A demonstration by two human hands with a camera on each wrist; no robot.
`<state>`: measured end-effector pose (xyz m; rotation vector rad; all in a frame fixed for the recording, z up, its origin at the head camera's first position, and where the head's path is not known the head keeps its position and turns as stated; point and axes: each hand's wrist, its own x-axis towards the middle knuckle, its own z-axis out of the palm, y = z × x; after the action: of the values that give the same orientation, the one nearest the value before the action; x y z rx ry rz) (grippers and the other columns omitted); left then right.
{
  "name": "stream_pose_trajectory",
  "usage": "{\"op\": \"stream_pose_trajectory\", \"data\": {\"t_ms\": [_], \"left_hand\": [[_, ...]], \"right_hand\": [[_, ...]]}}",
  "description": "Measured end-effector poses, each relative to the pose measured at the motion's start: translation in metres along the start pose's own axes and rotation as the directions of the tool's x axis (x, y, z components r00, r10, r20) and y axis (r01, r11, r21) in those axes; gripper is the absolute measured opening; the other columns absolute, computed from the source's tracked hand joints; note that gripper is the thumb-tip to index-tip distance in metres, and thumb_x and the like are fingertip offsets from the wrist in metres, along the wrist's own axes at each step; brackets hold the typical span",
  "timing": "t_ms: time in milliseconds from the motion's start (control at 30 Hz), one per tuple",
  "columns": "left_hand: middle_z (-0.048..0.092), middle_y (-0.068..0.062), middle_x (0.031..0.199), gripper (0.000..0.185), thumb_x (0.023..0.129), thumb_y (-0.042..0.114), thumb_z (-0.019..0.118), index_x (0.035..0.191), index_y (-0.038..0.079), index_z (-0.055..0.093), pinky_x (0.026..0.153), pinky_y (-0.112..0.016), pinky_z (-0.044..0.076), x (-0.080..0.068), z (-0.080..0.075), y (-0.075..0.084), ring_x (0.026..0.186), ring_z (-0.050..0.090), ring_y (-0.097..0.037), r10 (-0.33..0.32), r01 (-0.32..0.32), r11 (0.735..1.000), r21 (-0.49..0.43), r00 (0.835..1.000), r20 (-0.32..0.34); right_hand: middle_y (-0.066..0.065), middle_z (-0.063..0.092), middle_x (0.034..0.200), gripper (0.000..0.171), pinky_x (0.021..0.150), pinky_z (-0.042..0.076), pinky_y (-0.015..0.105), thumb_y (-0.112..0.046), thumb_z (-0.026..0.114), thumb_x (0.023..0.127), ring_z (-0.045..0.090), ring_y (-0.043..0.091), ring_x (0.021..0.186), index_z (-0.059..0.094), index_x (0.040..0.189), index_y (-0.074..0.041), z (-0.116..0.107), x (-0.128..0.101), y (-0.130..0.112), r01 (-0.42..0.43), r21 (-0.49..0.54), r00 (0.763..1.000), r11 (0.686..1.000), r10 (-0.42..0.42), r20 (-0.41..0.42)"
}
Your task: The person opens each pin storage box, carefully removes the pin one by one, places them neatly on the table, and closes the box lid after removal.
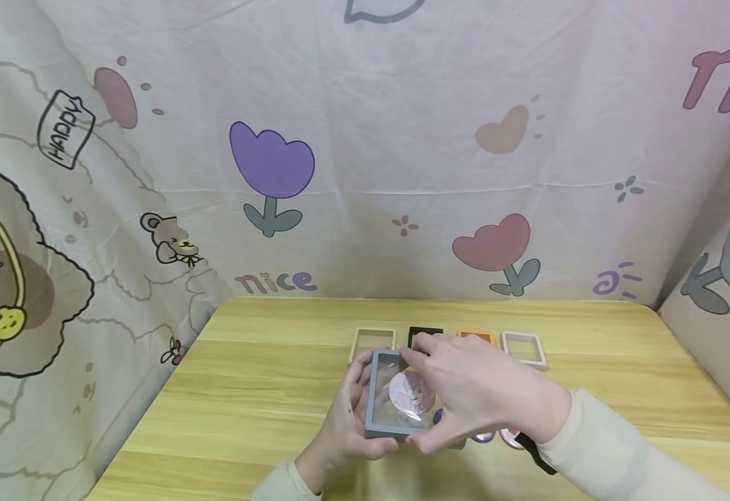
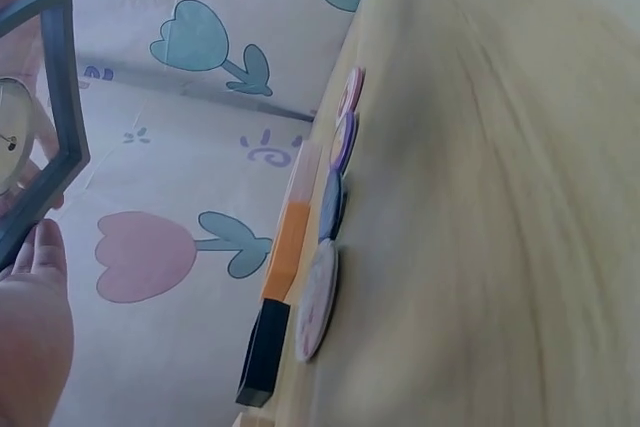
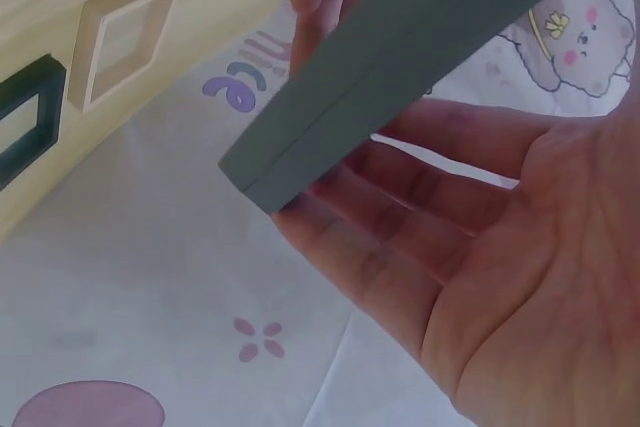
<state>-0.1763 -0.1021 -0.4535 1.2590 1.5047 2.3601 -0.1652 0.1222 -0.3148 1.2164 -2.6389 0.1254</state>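
Between both hands, tilted above the table, is a grey square display frame [image 1: 372, 396] with clear film across it. A round pale pink badge [image 1: 411, 394] shows within the film. My left hand [image 1: 347, 416] grips the frame's left side, thumb along the lower edge. From the other side, my right hand [image 1: 480, 383] holds it by the far and near edges, covering its right part. In the right wrist view the closed side of the grey frame [image 3: 400, 67] shows a thin seam, with the right fingertips against it.
Along the back of the table stand a beige frame [image 1: 374, 332], a black frame [image 1: 426, 330], an orange frame [image 1: 490, 338] and a white frame [image 1: 545, 355]. Several round badges [image 2: 318, 302] lie in a row before them. A printed cloth [image 1: 377, 250] hangs behind the table.
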Motion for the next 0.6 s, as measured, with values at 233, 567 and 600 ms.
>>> {"op": "stream_pose_trajectory", "data": {"t_ms": [233,567,600], "left_hand": [[0.046,-0.013,0.164,0.096,0.083,0.005,0.083,0.159,-0.002,0.025,0.132,-0.032,0.033,-0.0029,0.003,-0.0012,0.156,0.046,-0.023,-0.033,0.032,0.998,-0.047,0.999,-0.014],[0.048,-0.012,0.162,0.097,0.086,0.03,0.089,0.156,0.0,0.029,0.131,-0.031,0.035,-0.0029,0.0044,-0.0007,0.154,0.048,-0.021,-0.096,0.095,0.995,-0.015,0.994,-0.045],[0.049,-0.011,0.162,0.097,0.087,0.032,0.089,0.156,0.0,0.029,0.131,-0.03,0.035,-0.0023,0.0042,-0.0004,0.154,0.049,-0.021,-0.104,0.104,0.995,-0.011,0.993,-0.048]], "right_hand": [[-0.015,0.05,0.08,0.064,0.049,0.04,0.016,-0.069,0.082,0.061,0.045,-0.002,0.064,0.069,0.097,-0.019,-0.0004,0.0026,-0.0017,0.026,0.001,1.0,1.0,-0.026,-0.005],[-0.016,0.047,0.075,0.052,0.048,0.038,0.014,-0.066,0.081,0.065,0.043,-0.002,0.061,0.062,0.086,-0.023,0.0002,0.0067,0.0031,0.053,0.038,0.998,0.998,-0.054,0.039],[-0.016,0.048,0.076,0.052,0.049,0.039,0.014,-0.066,0.081,0.065,0.044,-0.003,0.062,0.063,0.087,-0.023,0.0004,0.0072,0.0046,0.054,0.049,0.997,0.997,-0.056,0.046]]}}
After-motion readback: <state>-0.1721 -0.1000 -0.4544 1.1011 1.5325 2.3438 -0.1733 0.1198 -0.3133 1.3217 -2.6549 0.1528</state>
